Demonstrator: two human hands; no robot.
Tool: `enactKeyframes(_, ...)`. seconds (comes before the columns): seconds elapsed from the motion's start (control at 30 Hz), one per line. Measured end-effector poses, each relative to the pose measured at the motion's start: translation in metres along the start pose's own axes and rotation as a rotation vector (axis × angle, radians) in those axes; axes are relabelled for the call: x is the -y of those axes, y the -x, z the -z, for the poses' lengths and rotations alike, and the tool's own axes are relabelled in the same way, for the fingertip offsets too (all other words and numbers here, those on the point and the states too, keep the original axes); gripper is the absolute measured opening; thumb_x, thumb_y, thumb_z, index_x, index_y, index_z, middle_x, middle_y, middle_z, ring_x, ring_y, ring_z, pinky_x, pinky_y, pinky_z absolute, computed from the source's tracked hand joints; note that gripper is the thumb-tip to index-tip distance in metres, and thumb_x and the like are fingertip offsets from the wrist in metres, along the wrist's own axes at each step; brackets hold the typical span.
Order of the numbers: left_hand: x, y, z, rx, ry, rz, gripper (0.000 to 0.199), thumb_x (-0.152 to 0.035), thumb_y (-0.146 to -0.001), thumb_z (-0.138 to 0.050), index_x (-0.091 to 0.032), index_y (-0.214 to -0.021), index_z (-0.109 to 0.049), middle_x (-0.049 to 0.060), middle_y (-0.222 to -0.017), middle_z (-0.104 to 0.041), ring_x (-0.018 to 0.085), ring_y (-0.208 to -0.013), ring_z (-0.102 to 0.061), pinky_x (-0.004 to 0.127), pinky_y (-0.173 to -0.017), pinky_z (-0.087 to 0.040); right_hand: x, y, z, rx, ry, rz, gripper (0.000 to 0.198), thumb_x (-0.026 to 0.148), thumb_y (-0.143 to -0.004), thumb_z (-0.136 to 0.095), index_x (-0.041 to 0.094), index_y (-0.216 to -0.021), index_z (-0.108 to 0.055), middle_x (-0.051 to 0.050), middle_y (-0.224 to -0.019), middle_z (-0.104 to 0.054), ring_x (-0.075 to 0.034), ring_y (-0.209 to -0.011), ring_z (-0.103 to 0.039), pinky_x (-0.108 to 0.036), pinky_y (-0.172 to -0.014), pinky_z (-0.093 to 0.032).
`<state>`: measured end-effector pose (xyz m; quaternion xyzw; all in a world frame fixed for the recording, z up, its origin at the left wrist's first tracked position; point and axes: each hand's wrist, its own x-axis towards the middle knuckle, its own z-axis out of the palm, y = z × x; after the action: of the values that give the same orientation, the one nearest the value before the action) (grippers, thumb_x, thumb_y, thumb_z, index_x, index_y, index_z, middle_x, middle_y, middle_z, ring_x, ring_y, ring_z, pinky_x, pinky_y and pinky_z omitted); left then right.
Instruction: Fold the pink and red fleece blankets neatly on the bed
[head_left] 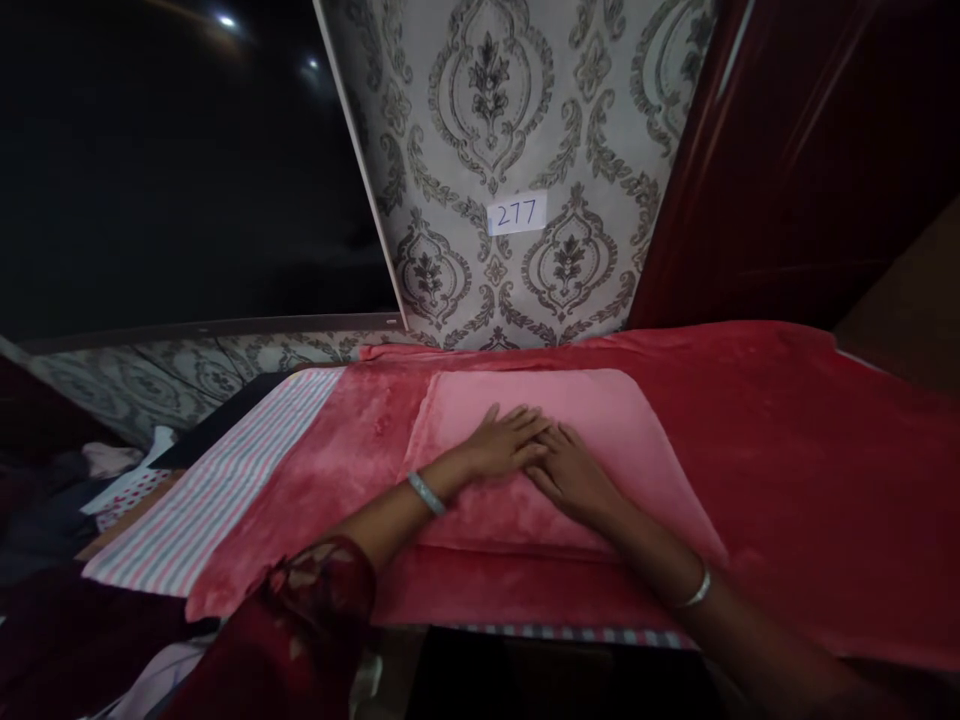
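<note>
A pink folded fleece cloth [600,410] lies flat on a larger red plush blanket [787,480], which covers the surface in front of me. My left hand [506,443] rests palm down near the middle of the folded cloth, its fingers stretched out and pointing right. Beside it lies my right hand [570,470], also flat on the cloth, with its fingertips meeting the left hand's fingers. Neither hand grips anything. The cloth under both palms is hidden.
On the left a striped cloth [225,480] shows beyond the red blanket. Other clothes [45,510] are heaped at the far left. Behind stand a large dark screen [187,180], a patterned wall [495,290] with a paper label [517,213], and a dark red glossy panel [787,170].
</note>
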<state>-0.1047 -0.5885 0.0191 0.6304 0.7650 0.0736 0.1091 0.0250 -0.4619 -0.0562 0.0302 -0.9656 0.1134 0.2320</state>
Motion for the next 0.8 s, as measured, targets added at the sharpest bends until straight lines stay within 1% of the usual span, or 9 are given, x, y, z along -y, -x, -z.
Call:
enactKeyframes(0.1, 0.047, -0.015, 0.003, -0.037, -0.115, 0.074, 0.059, -0.051, -0.104, -0.030, -0.030, -0.159, -0.032, 0.006, -0.170, -0.021, 0.025, -0.158, -0.010, 0.061, -0.125, -0.001, 0.001, 0.001, 0.002, 0.075, 0.013, -0.039, 0.049, 0.037, -0.102, -0.042, 0.020, -0.146, -0.055, -0.014, -0.155, -0.048, -0.031, -0.145, -0.040, -0.059, -0.118, -0.029)
enactKeyframes(0.23, 0.103, -0.018, 0.018, -0.066, -0.106, 0.404, 0.062, -0.056, -0.102, -0.028, -0.032, -0.160, -0.029, 0.004, -0.170, -0.021, 0.028, -0.158, -0.014, 0.061, -0.125, -0.002, 0.002, 0.000, 0.005, 0.116, -0.020, -0.055, 0.050, 0.037, -0.102, -0.041, 0.023, -0.149, -0.053, -0.010, -0.158, -0.044, -0.029, -0.149, -0.036, -0.058, -0.119, -0.028)
enactKeyframes(0.3, 0.121, -0.016, 0.021, -0.094, -0.076, 0.528, 0.063, -0.056, -0.103, -0.023, -0.030, -0.160, -0.029, 0.004, -0.169, -0.023, 0.029, -0.157, -0.015, 0.060, -0.125, -0.008, 0.003, 0.000, 0.005, 0.126, -0.030, -0.069, 0.050, 0.037, -0.102, -0.040, 0.024, -0.149, -0.053, -0.010, -0.158, -0.043, -0.029, -0.149, -0.035, -0.058, -0.119, -0.028)
enactKeyframes(0.4, 0.132, -0.013, 0.019, -0.121, -0.077, 0.599, 0.064, -0.051, -0.104, -0.016, -0.024, -0.161, -0.026, 0.007, -0.169, -0.024, 0.027, -0.157, -0.019, 0.055, -0.125, -0.018, 0.004, -0.001, 0.005, 0.133, -0.039, -0.074, 0.051, 0.037, -0.102, -0.040, 0.024, -0.150, -0.052, -0.010, -0.159, -0.042, -0.029, -0.149, -0.035, -0.058, -0.120, -0.027)
enactKeyframes(0.5, 0.131, -0.011, 0.019, -0.132, -0.110, 0.633, 0.064, -0.050, -0.104, -0.016, -0.023, -0.161, -0.027, 0.009, -0.168, -0.026, 0.028, -0.156, -0.022, 0.057, -0.123, -0.021, 0.004, -0.001, 0.005, 0.125, -0.044, -0.071, 0.051, 0.037, -0.102, -0.040, 0.025, -0.150, -0.051, -0.010, -0.159, -0.041, -0.028, -0.150, -0.035, -0.058, -0.120, -0.027)
enactKeyframes(0.6, 0.118, -0.013, 0.028, -0.147, -0.176, 0.673, 0.066, -0.054, -0.102, -0.029, -0.019, -0.158, -0.036, 0.015, -0.165, -0.033, 0.037, -0.155, -0.021, 0.066, -0.122, -0.009, 0.005, -0.003, 0.007, 0.117, -0.044, -0.078, 0.050, 0.038, -0.103, -0.040, 0.025, -0.150, -0.052, -0.009, -0.159, -0.042, -0.027, -0.149, -0.035, -0.056, -0.121, -0.026)
enactKeyframes(0.67, 0.102, -0.017, 0.037, -0.175, -0.265, 0.679, 0.067, -0.052, -0.100, -0.038, -0.011, -0.153, -0.042, 0.022, -0.161, -0.037, 0.040, -0.154, -0.021, 0.066, -0.122, 0.000, 0.006, -0.004, 0.009, 0.119, -0.045, -0.089, 0.050, 0.037, -0.103, -0.040, 0.025, -0.149, -0.052, -0.009, -0.160, -0.042, -0.026, -0.149, -0.035, -0.056, -0.121, -0.026)
enactKeyframes(0.7, 0.090, -0.019, 0.040, -0.188, -0.310, 0.668, 0.066, -0.050, -0.100, -0.040, -0.008, -0.151, -0.044, 0.024, -0.160, -0.038, 0.040, -0.153, -0.022, 0.064, -0.123, 0.000, 0.007, -0.004, 0.009, 0.121, -0.049, -0.093, 0.049, 0.037, -0.103, -0.041, 0.025, -0.149, -0.053, -0.009, -0.160, -0.042, -0.026, -0.149, -0.036, -0.055, -0.121, -0.026)
enactKeyframes(0.8, 0.047, -0.018, 0.037, -0.198, -0.357, 0.572, 0.061, -0.044, -0.102, -0.038, -0.007, -0.150, -0.044, 0.024, -0.160, -0.038, 0.035, -0.152, -0.028, 0.060, -0.124, -0.012, 0.008, -0.004, 0.010, 0.120, -0.070, -0.095, 0.050, 0.036, -0.102, -0.042, 0.024, -0.149, -0.052, -0.009, -0.159, -0.042, -0.026, -0.149, -0.035, -0.055, -0.121, -0.025)
